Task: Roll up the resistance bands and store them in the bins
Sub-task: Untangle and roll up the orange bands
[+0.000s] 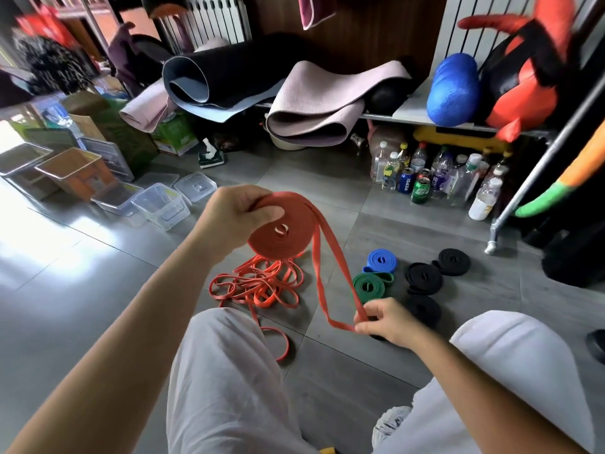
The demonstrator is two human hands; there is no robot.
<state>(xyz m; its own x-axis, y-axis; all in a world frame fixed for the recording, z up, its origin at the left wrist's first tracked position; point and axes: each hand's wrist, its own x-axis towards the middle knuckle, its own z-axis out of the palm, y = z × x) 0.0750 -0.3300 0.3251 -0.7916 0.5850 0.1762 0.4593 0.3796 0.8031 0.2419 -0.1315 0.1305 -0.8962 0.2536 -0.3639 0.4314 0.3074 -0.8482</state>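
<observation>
Now the left hand has a closed grip on the orange roll, held up over the floor. The right hand pinches the loose tail, near and right. Keep that tail tight and flat, and turn the roll slowly.

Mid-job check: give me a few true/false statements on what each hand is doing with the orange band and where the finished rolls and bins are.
1. The left hand holds a partly wound orange roll. True.
2. The right hand is empty. False: it pinches the orange band's loose tail.
3. The blue roll sits in a bin. False: it lies on the floor.
4. Clear bins stand to the left. True.
</observation>
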